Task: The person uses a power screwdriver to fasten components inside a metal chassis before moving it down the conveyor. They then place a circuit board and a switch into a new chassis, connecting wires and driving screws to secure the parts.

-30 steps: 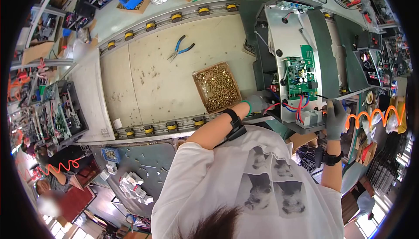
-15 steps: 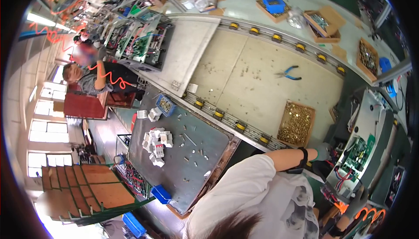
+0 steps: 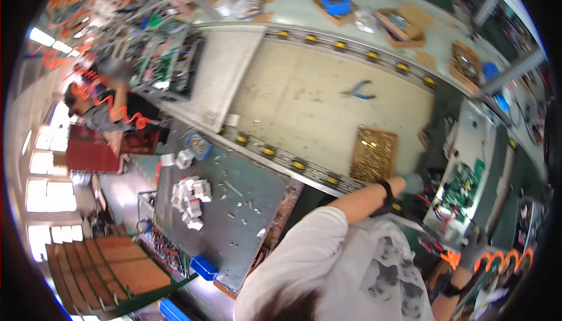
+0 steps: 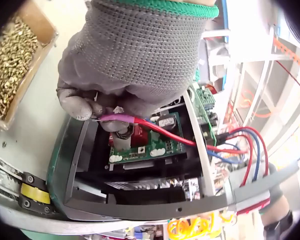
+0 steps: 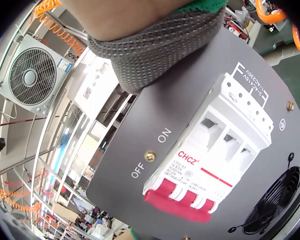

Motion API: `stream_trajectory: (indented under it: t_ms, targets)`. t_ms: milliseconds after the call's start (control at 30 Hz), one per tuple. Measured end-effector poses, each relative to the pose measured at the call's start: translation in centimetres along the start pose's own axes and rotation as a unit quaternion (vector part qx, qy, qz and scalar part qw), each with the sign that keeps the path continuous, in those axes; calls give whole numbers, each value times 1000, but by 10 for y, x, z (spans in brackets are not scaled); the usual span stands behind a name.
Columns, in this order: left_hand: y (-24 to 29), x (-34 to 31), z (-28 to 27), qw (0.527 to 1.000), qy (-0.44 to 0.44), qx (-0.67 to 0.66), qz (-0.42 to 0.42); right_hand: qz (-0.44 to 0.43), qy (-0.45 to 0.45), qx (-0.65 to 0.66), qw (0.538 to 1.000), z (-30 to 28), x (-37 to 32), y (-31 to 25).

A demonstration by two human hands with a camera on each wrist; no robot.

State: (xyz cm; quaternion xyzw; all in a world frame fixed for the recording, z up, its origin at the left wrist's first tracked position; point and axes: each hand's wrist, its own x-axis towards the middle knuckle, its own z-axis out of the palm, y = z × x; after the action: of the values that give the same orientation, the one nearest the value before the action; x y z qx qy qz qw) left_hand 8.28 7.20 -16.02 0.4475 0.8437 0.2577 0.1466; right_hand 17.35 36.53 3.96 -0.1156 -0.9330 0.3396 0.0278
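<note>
My left hand [image 4: 135,57], in a grey glove with a green cuff, pinches the end of a red wire [image 4: 165,134] with a purple sleeve, above an open dark metal case [image 4: 125,212]. Inside the case lies a green circuit board [image 4: 147,151]. My gloved right hand [image 3: 472,249] is at the case's front panel [image 5: 125,175]; its fingers are hidden behind the panel in the right wrist view. A white circuit breaker [image 5: 205,145] with red levers is mounted on that panel. Red and blue wires [image 4: 255,150] run to the breaker's back.
A cardboard box of brass screws [image 3: 373,156] stands left of the case, and blue-handled pliers [image 3: 359,90] lie beyond it. Roller rails [image 3: 298,163] border the line. White breakers [image 3: 190,198] are piled on the left table. Another person [image 3: 99,116] works at far left. An orange coiled hose [image 3: 503,258] hangs at right.
The head view has swung left, so the case and both hands sit farther right and lower in it. Both hands stay at the case.
</note>
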Motion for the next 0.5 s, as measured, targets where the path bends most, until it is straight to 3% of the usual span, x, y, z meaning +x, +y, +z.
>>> stream_trajectory:
  t_ms: [33, 67, 100, 133, 167, 200, 233, 300, 433, 500]
  targets:
    - [5, -13, -23, 981, 18, -181, -60, -8, 5, -66, 998, -2, -8, -36]
    - [0, -22, -22, 994, 7, -111, -1, -43, 30, -63, 997, 1, -10, -41]
    - [1, -18, -25, 999, -25, -4, 23, -24, 38, -52, 998, 2, -11, -45]
    - [-27, -5, 19, 997, -44, 39, 42, -4, 34, -62, 998, 1, -11, -44]
    - [-9, -13, -16, 995, -80, -18, -54, -15, 54, -61, 997, 3, -13, -52]
    - [-3, -15, -21, 984, -46, -103, -140, 49, 23, -66, 996, 0, -12, -47]
    - [0, -14, -26, 956, -11, -182, -229, 16, 45, -56, 997, 3, -15, -68]
    - [22, -15, -55, 920, -13, -187, -345, -28, 72, -67, 995, 6, -16, -73]
    - [18, -19, -58, 911, 17, -213, -353, 8, 59, -68, 996, 3, -17, -81]
    - [0, -25, -45, 930, -8, -236, -283, 6, 69, -45, 997, 6, -18, -86]
